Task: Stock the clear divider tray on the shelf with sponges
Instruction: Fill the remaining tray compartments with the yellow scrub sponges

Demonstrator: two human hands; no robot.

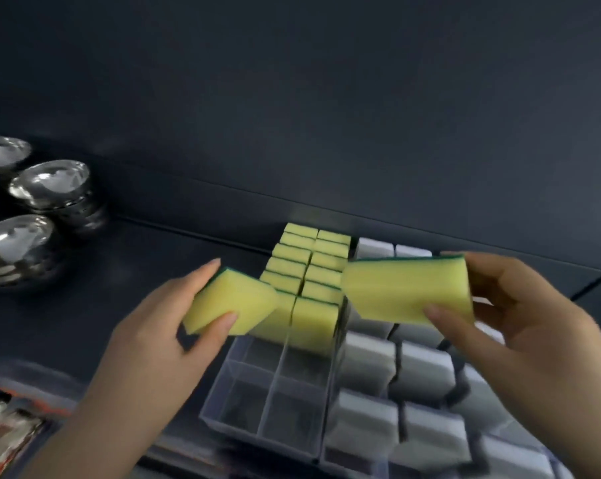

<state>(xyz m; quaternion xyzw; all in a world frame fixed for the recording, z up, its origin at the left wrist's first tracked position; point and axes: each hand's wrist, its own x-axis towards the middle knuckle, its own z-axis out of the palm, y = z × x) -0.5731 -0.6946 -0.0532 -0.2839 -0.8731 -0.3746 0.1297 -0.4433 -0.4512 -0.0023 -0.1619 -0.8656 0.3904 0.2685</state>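
Above the clear plastic divider tray (257,402) half filled with upright yellow sponges (309,267), the left hand (160,340) pinches one yellow green-backed sponge (230,302) while the right hand (520,326) pinches a second yellow green-backed sponge (406,288).

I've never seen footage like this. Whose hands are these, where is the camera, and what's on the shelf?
No machine here: a person wears one camera on the head, looking down at their own hands. The left hand grips a yellow sponge with a green scouring side; the right hand grips a second sponge. Below them, on the dark shelf, sits a clear divider tray: its far compartments hold two rows of stocked sponges standing on edge, its near ones are empty. To the right are white sponges; to the left, stacks of steel bowls.
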